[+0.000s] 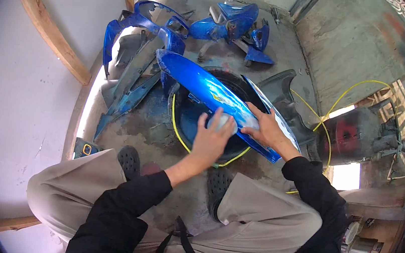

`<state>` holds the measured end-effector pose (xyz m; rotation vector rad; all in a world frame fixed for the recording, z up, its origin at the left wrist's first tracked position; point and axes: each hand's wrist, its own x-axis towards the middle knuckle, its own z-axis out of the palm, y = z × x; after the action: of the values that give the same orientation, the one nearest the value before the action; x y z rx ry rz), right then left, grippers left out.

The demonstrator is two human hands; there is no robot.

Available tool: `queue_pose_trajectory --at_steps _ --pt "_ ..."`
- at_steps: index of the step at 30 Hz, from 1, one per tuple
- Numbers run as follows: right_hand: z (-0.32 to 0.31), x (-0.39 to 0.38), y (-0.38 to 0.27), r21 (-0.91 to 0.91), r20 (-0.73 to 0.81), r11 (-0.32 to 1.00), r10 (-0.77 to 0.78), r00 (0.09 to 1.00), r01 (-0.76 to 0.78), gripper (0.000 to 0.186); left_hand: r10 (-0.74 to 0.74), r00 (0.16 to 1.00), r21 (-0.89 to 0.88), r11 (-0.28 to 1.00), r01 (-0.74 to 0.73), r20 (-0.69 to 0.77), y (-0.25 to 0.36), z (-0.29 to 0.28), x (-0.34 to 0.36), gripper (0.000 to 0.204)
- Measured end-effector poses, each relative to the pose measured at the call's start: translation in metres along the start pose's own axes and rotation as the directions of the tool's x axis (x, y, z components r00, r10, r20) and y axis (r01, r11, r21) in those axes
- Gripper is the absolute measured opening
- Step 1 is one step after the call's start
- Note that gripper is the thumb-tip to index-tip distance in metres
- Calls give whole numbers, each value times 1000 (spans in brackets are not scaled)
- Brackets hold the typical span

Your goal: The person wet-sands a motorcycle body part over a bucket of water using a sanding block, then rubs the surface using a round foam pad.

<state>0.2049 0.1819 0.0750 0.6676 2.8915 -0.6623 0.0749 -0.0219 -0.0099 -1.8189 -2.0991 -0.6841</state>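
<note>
A long glossy blue panel, apparently motorcycle bodywork, lies slantwise over a black tub. My right hand grips its near right part, with the thumb and fingers on the top face. My left hand presses a whitish pad against the panel's lower edge, fingers curved over it. What the pad is made of I cannot make out. A pale smear shows on the blue surface between both hands. Behind, a second blue and white panel leans across the tub's right side.
Blue fairing pieces and more blue parts lie on the far floor. Dark plastic panels rest left of the tub. A yellow hose loops around it toward a dark red and black cylinder. A phone lies by my left knee.
</note>
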Motion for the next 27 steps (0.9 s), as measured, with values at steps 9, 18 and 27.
queue_pose_trajectory --at_steps 9,18,27 --pt "-4 0 -10 9 -58 999 -33 998 33 91 -297 948 96 946 308 -113 -93 -18 35 47" --pt "-3 -6 -1 -17 -98 998 -55 994 54 92 -148 984 73 985 155 -100 -50 -9 26 53" --pt "-10 -2 2 -9 -21 1000 -13 1000 13 93 -274 961 50 960 276 -43 -78 -9 49 47"
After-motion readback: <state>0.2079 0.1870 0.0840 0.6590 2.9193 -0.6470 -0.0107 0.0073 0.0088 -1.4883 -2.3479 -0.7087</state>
